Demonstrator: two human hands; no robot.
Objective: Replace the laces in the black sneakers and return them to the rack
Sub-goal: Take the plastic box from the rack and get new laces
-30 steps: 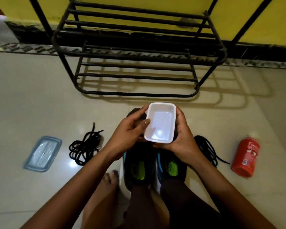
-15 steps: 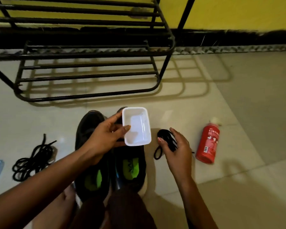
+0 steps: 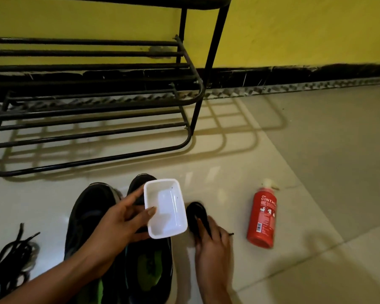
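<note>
Two black sneakers (image 3: 90,213) with green insoles stand side by side on the floor in front of me, without laces. My left hand (image 3: 121,222) holds a small white plastic container (image 3: 166,208) above the right sneaker. My right hand (image 3: 213,242) is down on the floor to the right of the shoes, its fingers closed on a bundle of black laces (image 3: 196,212). A second bundle of black laces (image 3: 9,257) lies on the floor at the far left. The black metal shoe rack (image 3: 92,106) stands empty against the yellow wall.
A red bottle (image 3: 262,218) with a pale cap lies on the tiles right of my right hand. The tiled floor stretches open to the right. A black skirting runs along the yellow wall behind the rack.
My right hand let go of the white container, dropped to the floor on the right and closed on the lace bundle. My view swung to the right; the lid at the left left the frame.
</note>
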